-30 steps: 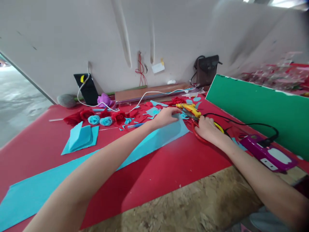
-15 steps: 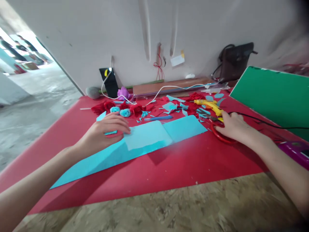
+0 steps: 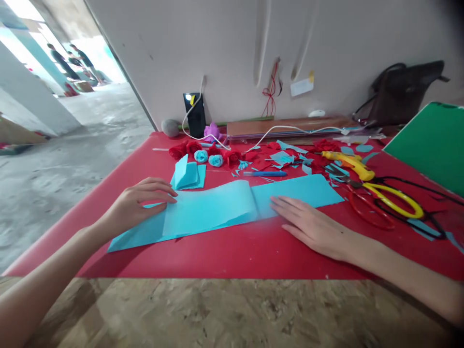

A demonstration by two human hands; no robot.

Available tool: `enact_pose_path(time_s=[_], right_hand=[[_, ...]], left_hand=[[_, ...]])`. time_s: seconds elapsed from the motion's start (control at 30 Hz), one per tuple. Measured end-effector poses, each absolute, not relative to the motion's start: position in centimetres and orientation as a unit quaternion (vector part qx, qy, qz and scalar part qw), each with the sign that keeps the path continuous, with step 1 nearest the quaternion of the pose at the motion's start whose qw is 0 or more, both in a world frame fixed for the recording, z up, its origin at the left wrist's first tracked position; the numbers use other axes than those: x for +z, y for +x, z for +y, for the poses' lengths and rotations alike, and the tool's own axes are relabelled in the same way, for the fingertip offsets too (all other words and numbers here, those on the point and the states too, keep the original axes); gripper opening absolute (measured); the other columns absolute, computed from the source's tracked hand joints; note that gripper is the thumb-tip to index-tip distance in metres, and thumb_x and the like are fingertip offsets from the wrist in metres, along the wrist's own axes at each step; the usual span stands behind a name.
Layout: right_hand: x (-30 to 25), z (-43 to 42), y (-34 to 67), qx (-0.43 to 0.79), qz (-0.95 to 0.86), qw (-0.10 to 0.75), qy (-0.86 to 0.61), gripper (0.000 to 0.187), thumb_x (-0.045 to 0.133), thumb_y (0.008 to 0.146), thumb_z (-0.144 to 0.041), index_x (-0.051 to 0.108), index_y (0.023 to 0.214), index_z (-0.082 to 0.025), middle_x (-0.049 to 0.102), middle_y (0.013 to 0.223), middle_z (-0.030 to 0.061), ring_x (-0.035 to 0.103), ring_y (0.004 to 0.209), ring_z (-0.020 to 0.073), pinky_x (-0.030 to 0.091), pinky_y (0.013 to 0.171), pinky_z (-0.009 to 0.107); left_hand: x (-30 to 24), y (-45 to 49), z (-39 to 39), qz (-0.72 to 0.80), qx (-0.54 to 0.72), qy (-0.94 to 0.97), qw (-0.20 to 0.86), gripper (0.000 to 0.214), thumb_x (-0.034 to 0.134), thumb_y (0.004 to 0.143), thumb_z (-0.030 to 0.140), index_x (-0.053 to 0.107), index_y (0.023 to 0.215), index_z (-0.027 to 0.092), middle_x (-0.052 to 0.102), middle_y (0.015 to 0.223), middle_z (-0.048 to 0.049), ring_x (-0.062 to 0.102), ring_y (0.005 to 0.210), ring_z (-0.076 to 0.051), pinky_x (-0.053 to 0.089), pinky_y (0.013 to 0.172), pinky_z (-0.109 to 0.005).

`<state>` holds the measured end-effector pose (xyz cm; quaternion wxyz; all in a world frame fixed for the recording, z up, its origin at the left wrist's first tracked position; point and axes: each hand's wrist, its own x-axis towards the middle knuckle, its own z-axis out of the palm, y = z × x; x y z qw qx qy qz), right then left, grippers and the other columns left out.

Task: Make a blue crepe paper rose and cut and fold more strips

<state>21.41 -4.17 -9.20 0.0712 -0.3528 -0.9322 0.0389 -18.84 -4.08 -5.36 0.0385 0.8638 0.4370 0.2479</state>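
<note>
A long strip of light blue crepe paper (image 3: 297,191) lies across the red table cover (image 3: 232,256), its right end folded back over itself toward the left. My left hand (image 3: 139,203) pinches the free edge of that folded flap (image 3: 206,208) at its left end. My right hand (image 3: 311,224) lies flat with fingers stretched out, pressing the strip just right of the fold. Red and yellow scissors (image 3: 384,200) rest on the cover to the right of my right hand, untouched.
A folded blue paper piece (image 3: 186,175), red and blue paper roses (image 3: 208,155), a blue pen (image 3: 266,173) and paper scraps lie behind the strip. A yellow glue gun (image 3: 350,162), black cables, a green board (image 3: 433,142), a phone (image 3: 195,115) and a dark bag (image 3: 402,94) stand further back and right.
My left hand carried the strip's end leftward, folding it over. My right hand left the scissors and came down flat on the paper. The view swung left.
</note>
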Motion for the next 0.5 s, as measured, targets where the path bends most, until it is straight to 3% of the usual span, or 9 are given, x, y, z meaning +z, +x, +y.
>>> enact_pose_path(time_s=[0.3, 0.5], right_hand=[[-9.4, -4.2, 23.8, 0.054, -0.921, 0.062, -0.382, 0.048, 0.029, 0.092, -0.035, 0.039, 0.134, -0.014, 0.035, 0.142, 0.0091, 0.031, 0.131, 0.0219, 0.034, 0.105, 0.045], [-9.3, -4.3, 23.3, 0.043, -0.916, 0.072, -0.392, 0.047, 0.031, 0.092, -0.035, 0.042, 0.132, -0.014, 0.037, 0.141, 0.0085, 0.031, 0.132, 0.0215, 0.033, 0.106, 0.045]], left_hand=[[-6.4, -19.4, -4.1, 0.427, 0.271, 0.859, 0.074, 0.025, 0.050, 0.079, 0.011, 0.068, 0.081, 0.028, 0.068, 0.090, 0.0025, 0.057, 0.092, -0.014, 0.045, 0.085, -0.028], [-6.3, -20.6, -4.3, 0.428, 0.228, 0.869, 0.100, 0.028, 0.050, 0.080, 0.009, 0.068, 0.088, 0.029, 0.067, 0.097, 0.0002, 0.054, 0.100, -0.014, 0.044, 0.089, -0.032]])
